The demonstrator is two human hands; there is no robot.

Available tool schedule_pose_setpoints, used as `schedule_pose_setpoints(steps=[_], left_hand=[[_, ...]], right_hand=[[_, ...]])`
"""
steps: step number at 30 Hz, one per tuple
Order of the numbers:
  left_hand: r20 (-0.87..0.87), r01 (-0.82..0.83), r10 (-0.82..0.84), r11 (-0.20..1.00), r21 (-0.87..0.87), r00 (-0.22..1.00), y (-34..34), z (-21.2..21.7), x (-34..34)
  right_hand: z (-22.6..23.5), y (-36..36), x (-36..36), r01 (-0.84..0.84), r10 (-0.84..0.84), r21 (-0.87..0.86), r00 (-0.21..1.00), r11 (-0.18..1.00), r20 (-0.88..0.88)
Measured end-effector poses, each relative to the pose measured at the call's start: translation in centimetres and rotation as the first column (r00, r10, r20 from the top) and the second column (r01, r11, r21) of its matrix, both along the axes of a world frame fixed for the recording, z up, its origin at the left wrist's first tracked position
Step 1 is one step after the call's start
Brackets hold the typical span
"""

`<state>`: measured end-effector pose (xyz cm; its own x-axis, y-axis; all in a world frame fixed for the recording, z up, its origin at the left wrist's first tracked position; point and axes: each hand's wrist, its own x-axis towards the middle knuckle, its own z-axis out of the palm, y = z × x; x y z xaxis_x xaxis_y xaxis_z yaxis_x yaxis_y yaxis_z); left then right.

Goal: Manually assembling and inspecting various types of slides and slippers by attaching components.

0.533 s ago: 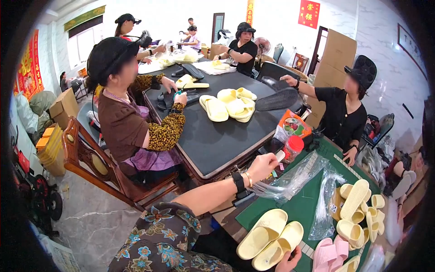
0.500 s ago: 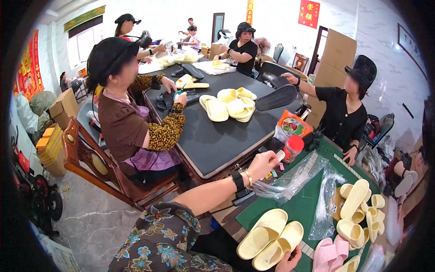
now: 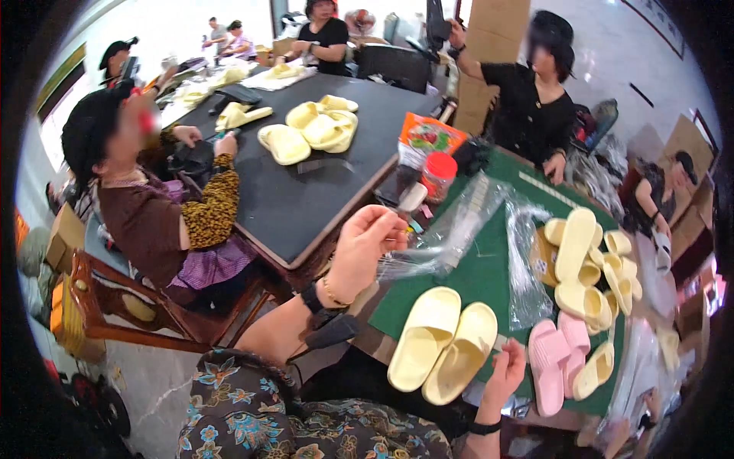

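Observation:
A pair of pale yellow slides (image 3: 443, 344) lies side by side on the green mat in front of me, toes pointing away. My left hand (image 3: 365, 251) hovers beyond them to the left, thumb and fingertips pinched together; whatever may be between them is too small to make out. Next to the right-hand slide is my right hand (image 3: 505, 373), palm turned up and fingers apart, holding nothing visible. Clear plastic bags (image 3: 466, 226) lie past my left hand, close to a white oval object (image 3: 413, 199) and a red-lidded jar (image 3: 440, 176).
More yellow slides (image 3: 577, 245) and a pink pair (image 3: 558, 359) are at the right of the green mat (image 3: 489, 294). A dark table (image 3: 306, 199) ahead bears yellow slides (image 3: 317, 126). One co-worker (image 3: 153, 206) sits at left; another (image 3: 527, 99) stands across, holding up a black item.
The view has swung to the right and down. My right hand has come off the slide's side. The co-worker across has raised an arm with a black item.

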<state>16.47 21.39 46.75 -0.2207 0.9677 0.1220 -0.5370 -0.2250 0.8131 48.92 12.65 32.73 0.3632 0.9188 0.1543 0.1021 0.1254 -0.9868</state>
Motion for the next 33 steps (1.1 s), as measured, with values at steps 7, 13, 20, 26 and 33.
schedule_pose_setpoints(steps=[7,13,20,26,33], left_hand=[[-0.420,-0.124,0.237,0.953,0.278,0.876,-4.9,-1.1,2.1],[-0.817,-0.051,0.424,0.896,0.441,0.391,-5.8,-0.7,2.3],[-0.928,0.372,0.352,0.851,0.371,0.121,-6.4,-8.1,4.0],[-0.951,0.428,0.306,0.864,0.265,-0.028,-4.6,-13.1,2.5],[-0.870,0.140,0.272,0.962,0.234,-0.411,-0.2,-17.5,-5.4]], right_hand=[[5.7,0.4,-6.4,-0.419,0.418,0.039,0.908,0.907,0.037],[6.9,0.0,-9.0,-0.567,0.567,0.013,0.823,0.824,-0.043],[4.4,-0.6,-9.6,-0.641,0.629,-0.063,0.765,0.765,-0.138],[3.8,-0.7,-7.5,-0.535,0.489,-0.059,0.807,0.843,-0.332],[5.2,-0.3,-0.8,-0.166,0.193,0.101,0.873,0.981,-0.447]])
